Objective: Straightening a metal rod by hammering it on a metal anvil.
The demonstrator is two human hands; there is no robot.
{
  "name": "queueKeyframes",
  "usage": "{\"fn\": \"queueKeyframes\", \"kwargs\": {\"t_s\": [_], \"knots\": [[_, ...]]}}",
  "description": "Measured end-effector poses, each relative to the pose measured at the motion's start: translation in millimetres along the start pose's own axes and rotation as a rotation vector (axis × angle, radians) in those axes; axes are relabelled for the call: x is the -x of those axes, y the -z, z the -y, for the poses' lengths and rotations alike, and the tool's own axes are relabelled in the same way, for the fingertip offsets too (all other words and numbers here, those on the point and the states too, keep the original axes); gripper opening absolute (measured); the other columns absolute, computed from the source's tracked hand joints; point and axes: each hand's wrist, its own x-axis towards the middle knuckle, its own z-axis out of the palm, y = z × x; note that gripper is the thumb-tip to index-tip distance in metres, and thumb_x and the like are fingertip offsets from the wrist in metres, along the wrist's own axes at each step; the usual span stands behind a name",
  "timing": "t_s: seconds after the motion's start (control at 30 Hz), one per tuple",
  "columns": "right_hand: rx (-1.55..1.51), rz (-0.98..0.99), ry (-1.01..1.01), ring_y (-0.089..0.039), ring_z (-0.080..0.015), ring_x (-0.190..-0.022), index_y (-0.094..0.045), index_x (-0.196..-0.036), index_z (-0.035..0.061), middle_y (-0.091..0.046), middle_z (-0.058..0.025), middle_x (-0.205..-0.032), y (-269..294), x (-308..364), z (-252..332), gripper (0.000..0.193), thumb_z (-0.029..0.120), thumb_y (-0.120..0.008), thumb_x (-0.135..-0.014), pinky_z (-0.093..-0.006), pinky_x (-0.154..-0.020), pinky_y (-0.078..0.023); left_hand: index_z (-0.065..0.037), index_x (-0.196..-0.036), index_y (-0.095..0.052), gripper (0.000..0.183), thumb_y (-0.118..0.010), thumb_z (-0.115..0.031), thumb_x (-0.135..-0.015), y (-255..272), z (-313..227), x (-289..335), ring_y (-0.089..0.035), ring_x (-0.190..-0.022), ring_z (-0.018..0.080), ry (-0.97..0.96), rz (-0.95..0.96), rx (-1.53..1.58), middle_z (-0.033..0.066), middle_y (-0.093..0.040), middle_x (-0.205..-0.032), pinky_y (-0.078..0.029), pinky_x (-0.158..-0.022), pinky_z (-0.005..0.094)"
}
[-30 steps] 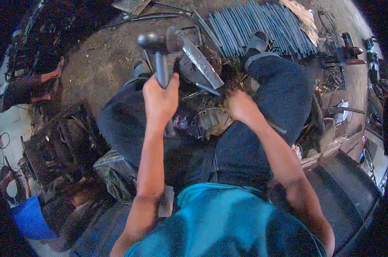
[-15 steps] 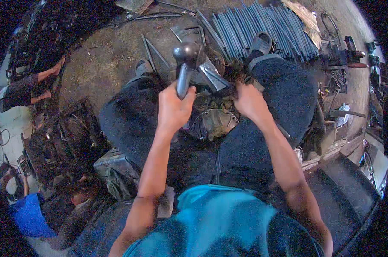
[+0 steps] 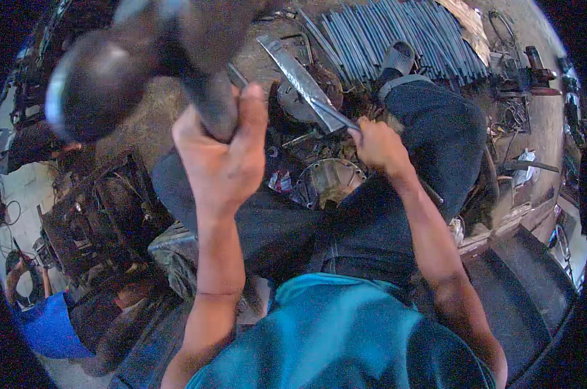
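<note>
My left hand (image 3: 219, 155) is closed around the handle of a hammer (image 3: 108, 84). Its rounded dark head is raised high, close to the camera and blurred by motion. In my right hand (image 3: 381, 148) I grip the narrow dark tang of a metal blade (image 3: 300, 81). The blade slants up and left from my fingers, with its bright flat face showing. Beneath it is a round metal block (image 3: 295, 107) between my feet; whether the two touch I cannot tell. Nearer me, between my legs, sits a domed metal casing (image 3: 332, 178) with holes around its rim.
Many grey metal rods (image 3: 387, 45) lie side by side beyond my right foot. Dark machine scrap (image 3: 105, 214) crowds the left. Another person in blue (image 3: 53, 327) is at the lower left. Dark panels (image 3: 507, 285) stand at the lower right, near tangled wire (image 3: 514, 120).
My left hand has lifted the hammer up and left, toward the camera. The blade now shows at full length, and my right hand has shifted slightly.
</note>
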Motion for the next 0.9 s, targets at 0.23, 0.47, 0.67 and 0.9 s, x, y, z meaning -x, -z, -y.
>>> {"fn": "queueKeyframes", "kwargs": {"t_s": [0.23,0.47,0.67,0.9], "knots": [[0.040,-0.057,0.010,-0.063,-0.0447,-0.075,-0.058,-0.096,-0.0006,-0.063,-0.0254,-0.081,4.2,6.0,2.2,0.031,0.030,-0.053,-0.092,-0.0531,-0.070,-0.051,0.007,-0.076,-0.059,0.027,-0.062,-0.020,-0.082,-30.3,166.7,18.1,-0.065,-0.063,0.0344,0.361,0.368,-0.495,0.0245,-0.058,-0.063,-0.047,-0.061,0.0422],[0.031,-0.072,0.002,-0.063,-0.0441,-0.075,-0.058,-0.095,-0.0004,-0.062,-0.0265,-0.080,0.1,1.1,-1.8,0.027,0.026,-0.055,-0.090,-0.0530,-0.071,-0.051,0.004,-0.071,-0.057,0.028,-0.064,-0.021,-0.082,4.5,139.3,-1.0,-0.054,-0.052,0.0165,0.369,0.202,-0.359,0.0110,-0.054,-0.055,-0.042,-0.052,0.0359],[-0.266,0.033,0.137,-0.063,-0.0423,-0.077,-0.061,-0.090,-0.0019,-0.063,-0.0277,-0.078,10.2,-8.6,-23.8,0.027,0.024,-0.053,-0.092,-0.0496,-0.069,-0.048,0.001,-0.072,-0.056,0.025,-0.065,-0.018,-0.086,13.9,36.5,-21.3,-0.043,-0.056,0.0072,0.193,0.056,-0.248,-0.0002,-0.050,-0.058,-0.038,-0.052,0.0295],[-0.176,0.023,0.117,-0.062,-0.0456,-0.084,-0.063,-0.086,-0.0052,-0.062,-0.0297,-0.083,-19.4,-19.8,-56.1,0.040,0.031,-0.050,-0.094,-0.0507,-0.073,-0.048,0.004,-0.075,-0.055,0.026,-0.062,-0.018,-0.086,-14.2,81.6,3.2,-0.045,-0.053,0.0145,0.169,0.197,-0.361,0.0098,-0.051,-0.057,-0.041,-0.053,0.0355]]}}
